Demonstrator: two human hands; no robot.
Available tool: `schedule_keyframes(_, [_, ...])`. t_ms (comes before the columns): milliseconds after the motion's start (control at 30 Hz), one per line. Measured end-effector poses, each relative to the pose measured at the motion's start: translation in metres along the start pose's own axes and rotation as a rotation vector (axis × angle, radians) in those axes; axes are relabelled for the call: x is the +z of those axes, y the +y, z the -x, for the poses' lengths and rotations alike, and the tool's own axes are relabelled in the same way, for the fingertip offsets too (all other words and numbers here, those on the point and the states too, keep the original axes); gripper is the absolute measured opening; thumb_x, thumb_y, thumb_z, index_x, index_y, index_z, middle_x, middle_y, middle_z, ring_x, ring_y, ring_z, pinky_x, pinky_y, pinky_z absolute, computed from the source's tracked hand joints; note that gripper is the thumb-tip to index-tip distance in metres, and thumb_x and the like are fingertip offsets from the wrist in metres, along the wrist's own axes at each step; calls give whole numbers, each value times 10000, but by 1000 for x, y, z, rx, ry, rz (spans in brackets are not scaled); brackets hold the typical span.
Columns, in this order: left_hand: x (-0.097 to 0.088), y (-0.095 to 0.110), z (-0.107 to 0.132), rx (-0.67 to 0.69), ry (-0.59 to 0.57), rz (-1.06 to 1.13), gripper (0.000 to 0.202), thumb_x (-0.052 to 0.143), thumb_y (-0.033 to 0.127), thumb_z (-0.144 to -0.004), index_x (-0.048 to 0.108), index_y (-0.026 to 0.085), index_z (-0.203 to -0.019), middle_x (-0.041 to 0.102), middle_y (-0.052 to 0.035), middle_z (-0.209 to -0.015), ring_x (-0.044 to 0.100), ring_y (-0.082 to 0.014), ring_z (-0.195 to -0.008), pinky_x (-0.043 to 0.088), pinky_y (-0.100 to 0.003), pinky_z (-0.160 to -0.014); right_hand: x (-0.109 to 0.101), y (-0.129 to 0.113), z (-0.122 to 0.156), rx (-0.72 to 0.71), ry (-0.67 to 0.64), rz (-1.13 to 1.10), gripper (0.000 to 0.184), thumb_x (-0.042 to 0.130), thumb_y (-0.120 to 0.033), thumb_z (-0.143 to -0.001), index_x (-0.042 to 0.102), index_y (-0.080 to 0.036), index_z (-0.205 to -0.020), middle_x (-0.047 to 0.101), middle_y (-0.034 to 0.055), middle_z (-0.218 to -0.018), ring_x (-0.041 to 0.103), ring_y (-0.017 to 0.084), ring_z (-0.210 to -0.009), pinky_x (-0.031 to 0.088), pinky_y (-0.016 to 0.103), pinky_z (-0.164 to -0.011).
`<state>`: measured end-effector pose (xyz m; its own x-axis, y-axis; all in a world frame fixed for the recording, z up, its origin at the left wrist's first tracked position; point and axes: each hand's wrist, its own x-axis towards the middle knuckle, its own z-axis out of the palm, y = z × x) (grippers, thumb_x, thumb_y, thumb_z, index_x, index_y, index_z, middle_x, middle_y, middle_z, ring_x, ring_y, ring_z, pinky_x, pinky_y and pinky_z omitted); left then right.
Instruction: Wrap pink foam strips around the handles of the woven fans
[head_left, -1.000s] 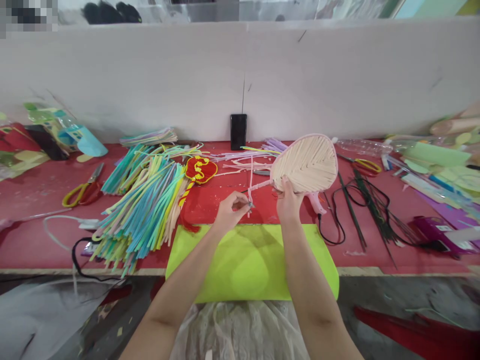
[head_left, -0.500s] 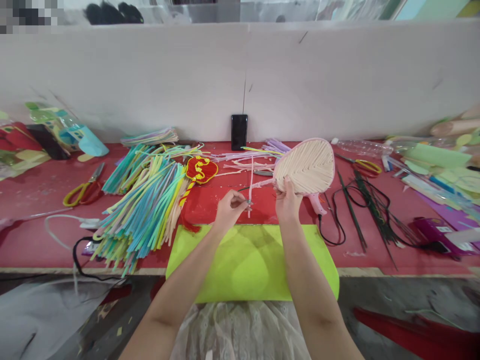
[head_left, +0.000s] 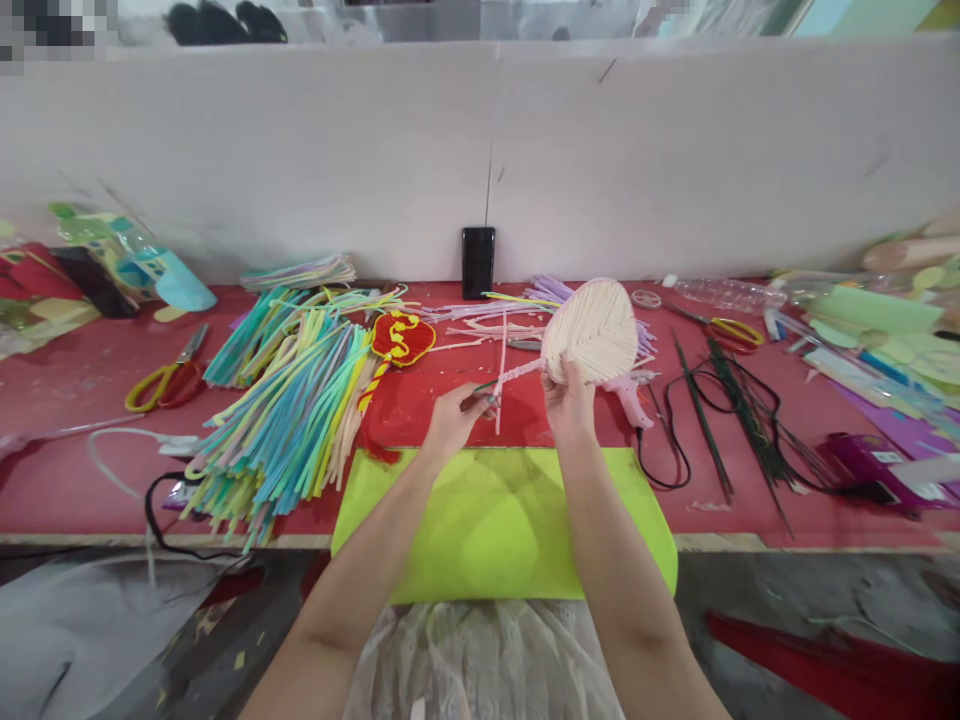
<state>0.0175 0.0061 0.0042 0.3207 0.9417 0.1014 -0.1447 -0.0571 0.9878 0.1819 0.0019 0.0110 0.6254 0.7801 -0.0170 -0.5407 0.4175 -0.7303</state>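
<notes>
A leaf-shaped hand fan of cream pipe cleaners with a pale pink edge is held up over the table. My right hand is closed around the base of its blade, thumb on the front. Its pink-wrapped handle points left toward my left hand. There, a thin pink pipe cleaner crosses the handle's end nearly upright, pinched by my left fingertips. A short dark green stem shows by those fingers. Beneath my forearms lies a yellow-green mat.
Left of my hands lie a red and yellow fan ornament, a pile of pastel pipe cleaners and scissors. A black phone leans on the wall. At right are a pink glue gun, dark wire stems and more scissors.
The fan has turned, its blade showing narrower and shifted slightly left. My right hand moved a little left with it. My left fingers changed their pose near the handle's end.
</notes>
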Motion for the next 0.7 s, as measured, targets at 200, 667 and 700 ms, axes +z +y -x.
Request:
schedule_keyframes(200, [-14, 9, -5, 4, 5, -78, 177, 664, 282, -652, 629, 150, -764, 649, -10, -658, 590, -102, -538, 511, -236, -546, -3, -3, -1, 56, -99, 40, 237, 736, -287, -592, 641, -188, -785, 663, -42, -662, 615, 78, -536, 532, 161, -475])
schedule_keyframes(667, [-31, 17, -5, 162, 199, -199, 169, 643, 249, -678, 602, 164, -818, 627, -1, -717, 581, -91, -595, 457, -203, -573, 0, -7, 6, -59, -153, 194, 335, 749, -274, -566, 652, -186, -874, 688, 8, -797, 629, 131, -588, 542, 240, -444])
schedule_keyframes(700, [-29, 18, -4, 175, 211, -210, 167, 643, 254, -682, 605, 167, -819, 630, -4, -728, 586, -95, -614, 459, -205, -586, 1, -7, 6, -68, -148, 199, 346, 750, -274, -563, 652, -184, -882, 688, 11, -803, 628, 133, -590, 542, 242, -443])
